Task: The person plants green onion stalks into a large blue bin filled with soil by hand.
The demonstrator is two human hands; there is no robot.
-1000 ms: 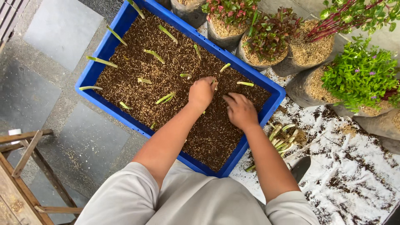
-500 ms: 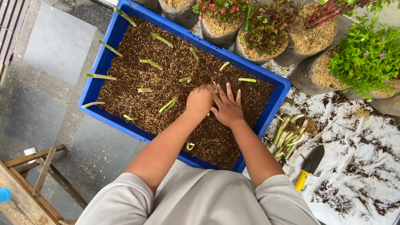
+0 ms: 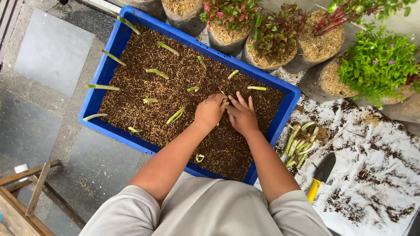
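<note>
Head view, looking straight down. Blue plastic crate, rectangular, set at a slant on grey paving, filled almost to the rim with dark brown potting mix. Pale green cuttings stuck into the mix in loose rows, most leaning or lying nearly flat; one small curled piece near the crate's near wall. Behind the crate, a row of soft grow bags: one with red-and-green foliage, another with darker reddish leaves, one with red stems over straw-coloured husk, and one with a bushy bright green herb. To the right of the crate, a white sheet scattered with soil, bearing a loose bundle of green stalks just beside the crate wall, and a trowel with dark blade and yellow handle near them. Wooden frame at lower left.

Both arms stretched forward from a grey shirt into the middle of the crate. Left hand curled into a loose fist, knuckles up, fingers pressed into the mix around a short green cutting between the two hands; cannot tell whether actually pinched. Right hand flat and open, fingers spread, resting on the mix, touching the left.
</note>
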